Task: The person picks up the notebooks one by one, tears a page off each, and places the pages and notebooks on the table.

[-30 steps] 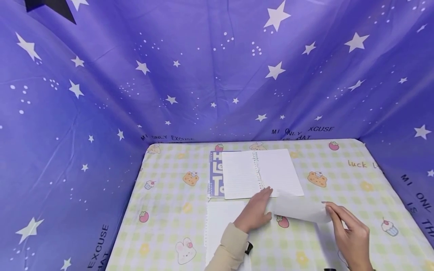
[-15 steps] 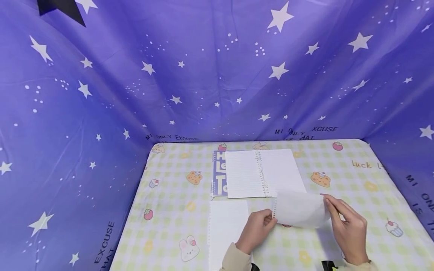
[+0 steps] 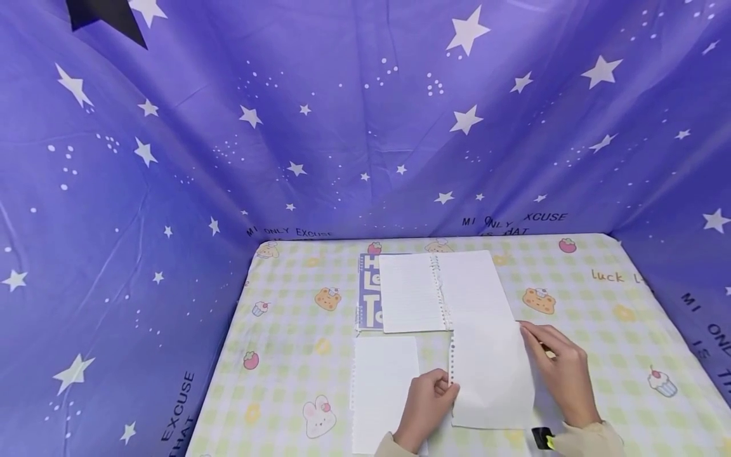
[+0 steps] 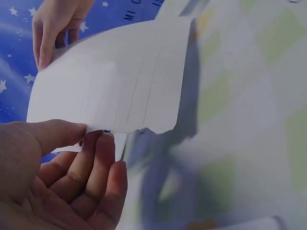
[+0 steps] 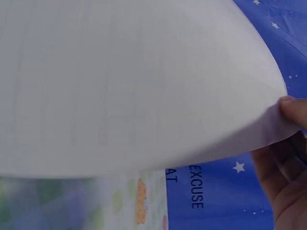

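Observation:
Between both hands hangs a loose sheet of paper (image 3: 493, 381), with a row of punched holes down its left edge. My left hand (image 3: 427, 403) pinches that holed edge between thumb and fingers; in the left wrist view the edge looks ragged and faint ruled lines show. My right hand (image 3: 562, 368) pinches the upper right corner, and the paper (image 5: 144, 86) bows in the right wrist view. Behind it an open spiral notebook (image 3: 411, 295) lies flat, its lower right part overlapped by the sheet. Another lined sheet (image 3: 382, 381) lies left of my left hand.
A purple-blue notebook cover (image 3: 369, 308) with white letters shows under the open notebook's left side. All rests on a green checked tablecloth (image 3: 291, 368). Blue star-printed curtains (image 3: 342, 127) enclose the table at the back and sides.
The left hand has moved down from the notebook and now pinches the sheet's holed edge. The sheet has come toward the body and turned more upright, the right hand moving left with its corner.

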A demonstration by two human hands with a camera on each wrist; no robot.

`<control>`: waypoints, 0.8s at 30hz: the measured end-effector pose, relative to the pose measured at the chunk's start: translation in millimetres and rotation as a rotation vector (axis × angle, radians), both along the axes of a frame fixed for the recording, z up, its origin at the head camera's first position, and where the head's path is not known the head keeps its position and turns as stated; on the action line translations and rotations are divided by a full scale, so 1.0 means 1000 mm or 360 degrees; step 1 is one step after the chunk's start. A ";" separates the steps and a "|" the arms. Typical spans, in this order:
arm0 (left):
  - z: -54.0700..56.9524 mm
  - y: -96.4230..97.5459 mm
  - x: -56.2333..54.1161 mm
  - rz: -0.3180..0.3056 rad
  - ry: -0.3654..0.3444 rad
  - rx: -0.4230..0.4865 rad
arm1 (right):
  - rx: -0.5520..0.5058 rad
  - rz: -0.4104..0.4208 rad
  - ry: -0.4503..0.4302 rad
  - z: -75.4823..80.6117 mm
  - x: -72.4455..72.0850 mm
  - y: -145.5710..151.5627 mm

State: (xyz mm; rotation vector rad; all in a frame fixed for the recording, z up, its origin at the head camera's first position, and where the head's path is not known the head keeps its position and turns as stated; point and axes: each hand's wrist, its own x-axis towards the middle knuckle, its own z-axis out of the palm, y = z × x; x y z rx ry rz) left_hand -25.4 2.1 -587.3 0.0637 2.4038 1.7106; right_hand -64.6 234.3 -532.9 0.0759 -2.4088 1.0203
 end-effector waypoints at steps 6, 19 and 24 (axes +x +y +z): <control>-0.012 -0.003 0.010 0.0007 -0.0036 -0.0089 | 0.0111 0.0037 -0.0151 -0.022 -0.001 -0.001; -0.022 0.001 0.008 0.0105 -0.0064 -0.0253 | 0.0329 0.0170 -0.0523 -0.058 -0.012 0.001; -0.021 0.004 0.009 0.0166 -0.0051 -0.0301 | 0.0335 0.0210 -0.0562 -0.071 -0.016 0.003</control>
